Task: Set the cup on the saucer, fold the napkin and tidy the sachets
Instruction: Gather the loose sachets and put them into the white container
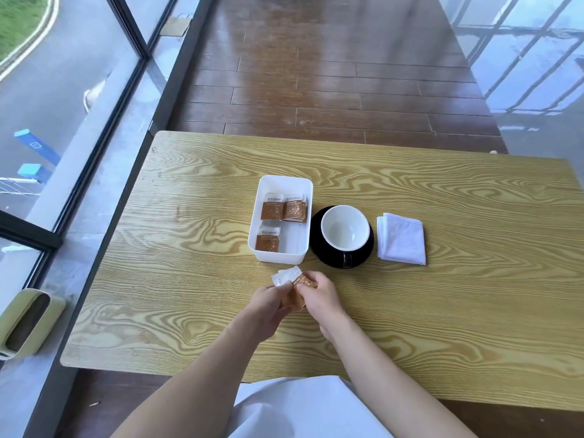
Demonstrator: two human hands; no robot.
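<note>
Fingers: both hands pinch a small bunch of sachets [295,289] between them, just above the table [189,295] and near its front middle.
Left hand [267,306]: fingers curled round the left side of the bunch, thumb on top near the white ends.
Right hand [317,300]: fingers curled over the right side of the bunch, covering much of the brown print.
Held sachets: brown and white, fanned a little, white ends pointing up and left; how many there are cannot be told.
Tray [308,191]: white, oblong, open-topped, standing just beyond the hands and left of the saucer.
Sachets in tray: one stack [295,210] at the far right, one [271,210] at the far left, one [268,238] at the near left; the near right corner shows bare white floor.
Saucer [317,248]: black, round, just beside the tray's right wall.
Cup [345,227]: white inside, dark outside, upright on the saucer, handle toward the person.
Napkin [401,238]: white, folded into a square, lying flat just right of the saucer, apart from it.
Table: pale wood grain, set beside a glass wall on the left.
</note>
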